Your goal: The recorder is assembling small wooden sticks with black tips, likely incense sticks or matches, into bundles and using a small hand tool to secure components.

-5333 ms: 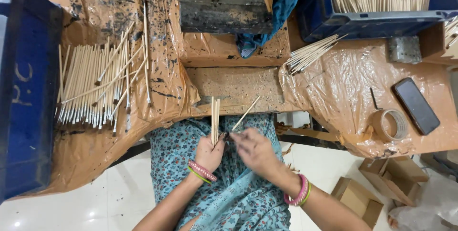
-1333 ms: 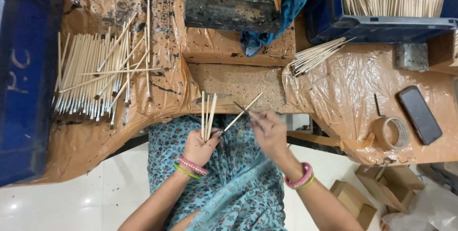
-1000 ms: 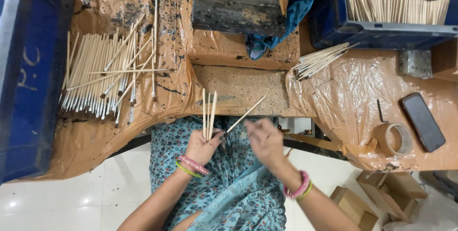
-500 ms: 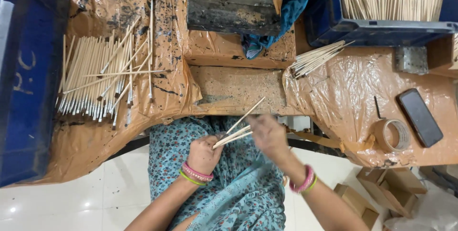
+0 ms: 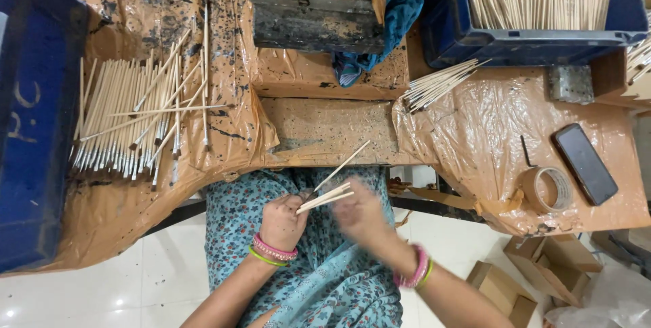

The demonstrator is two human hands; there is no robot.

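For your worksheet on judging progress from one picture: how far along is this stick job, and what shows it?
Done, it seems: a row of sticks lies on the left of the table, their lower ends pale grey. In hand: the left hand grips a few sticks; the right hand is blurred beside them. Left: a small pile and a blue bin full of bare sticks, so plenty remains.

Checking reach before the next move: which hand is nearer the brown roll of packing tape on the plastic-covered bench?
Right. The right hand sits left of the brown roll of packing tape, over the lap; the left hand, gripping thin wooden sticks, is farther left still.
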